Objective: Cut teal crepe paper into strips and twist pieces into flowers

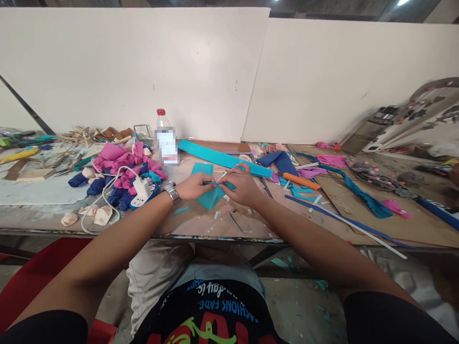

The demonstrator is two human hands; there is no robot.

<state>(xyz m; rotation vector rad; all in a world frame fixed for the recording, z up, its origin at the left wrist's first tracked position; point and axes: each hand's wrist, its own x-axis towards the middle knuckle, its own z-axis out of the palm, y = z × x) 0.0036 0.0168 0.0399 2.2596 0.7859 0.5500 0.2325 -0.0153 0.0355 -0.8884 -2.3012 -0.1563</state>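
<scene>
Between my two hands is a thin turquoise sheet (211, 198), cloth or paper, gathered to a narrow twist where I pinch it. My left hand (192, 186), with a watch on the wrist, grips it from the left between thumb and fingertips. My right hand (241, 185) pinches it from the right, fingertips almost touching the left ones. A pointed part of the sheet hangs below, and another part shows behind. Just beyond my hands lies a long turquoise strip (225, 158). Small white scraps are scattered around.
Left are pink and navy gathered pieces (114, 160), a white plug (142, 188) with a cord, and a red-capped bottle (161, 117) behind a lit phone (167, 145). Right are an orange-handled tool (301, 181), blue strips and a tumbler (371, 129). White boards (125, 62) stand behind.
</scene>
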